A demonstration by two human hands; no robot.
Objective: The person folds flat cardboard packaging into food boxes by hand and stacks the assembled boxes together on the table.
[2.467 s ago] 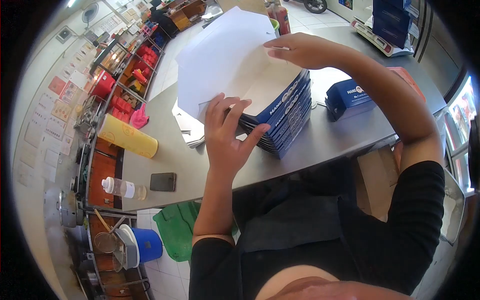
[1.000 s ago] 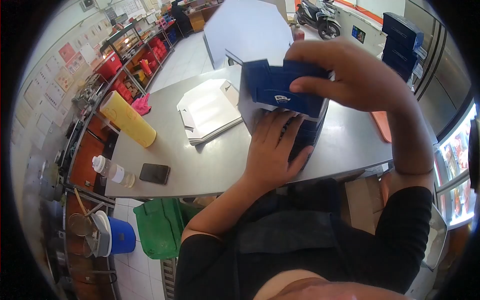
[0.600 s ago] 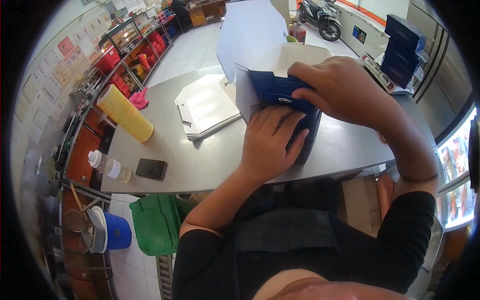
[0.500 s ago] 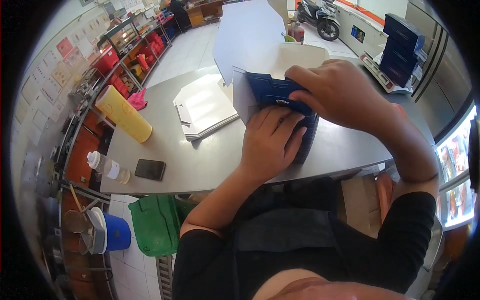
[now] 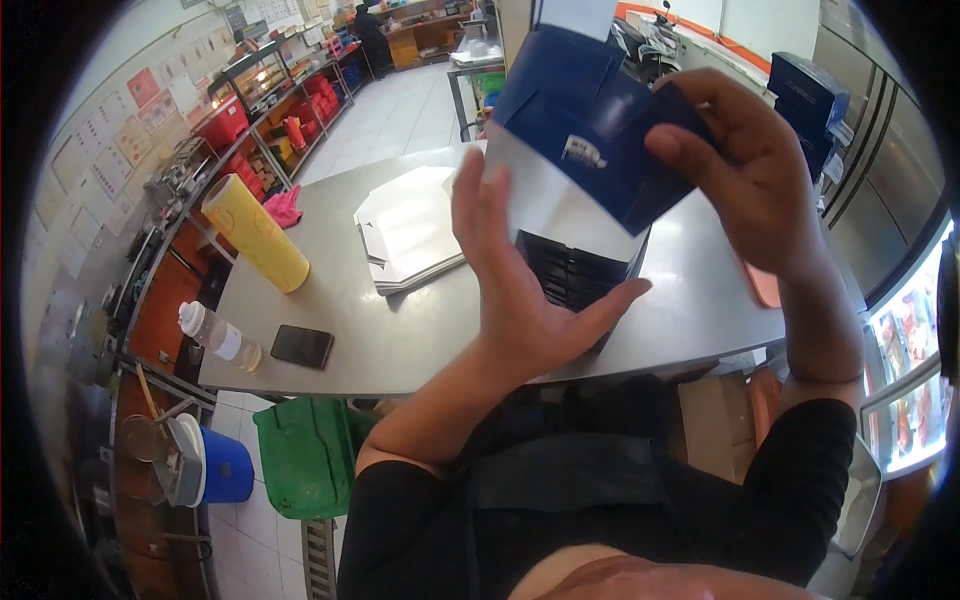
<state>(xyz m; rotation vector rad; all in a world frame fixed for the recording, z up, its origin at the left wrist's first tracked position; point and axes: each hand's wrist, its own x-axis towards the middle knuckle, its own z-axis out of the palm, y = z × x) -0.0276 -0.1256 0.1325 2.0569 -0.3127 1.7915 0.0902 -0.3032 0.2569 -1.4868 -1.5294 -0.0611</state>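
Note:
My right hand (image 5: 745, 170) pinches the side of a partly folded blue cardboard box (image 5: 600, 120), holding it tilted above the table. The box shows a small white logo on its blue face. My left hand (image 5: 530, 290) has its fingers spread, close to the box's lower left side, and grips nothing. Under the lifted box stands a stack of nested boxes (image 5: 565, 270), dark at the near side and partly hidden by my left hand. Left of the stack lies a pile of flat white cardboard sheets (image 5: 415, 225) on the metal table (image 5: 370, 335).
On the table's left are a yellow roll (image 5: 256, 235), a clear bottle (image 5: 220, 338) and a phone (image 5: 302, 346). Below its edge stands a green bin (image 5: 305, 455). Stacked blue boxes (image 5: 808, 90) are at the back right. A person (image 5: 372, 42) in dark clothes stands far back.
The top blue box has risen off the stack and tilted, held by my right hand. My left hand has let go of the stack's side and spread its fingers.

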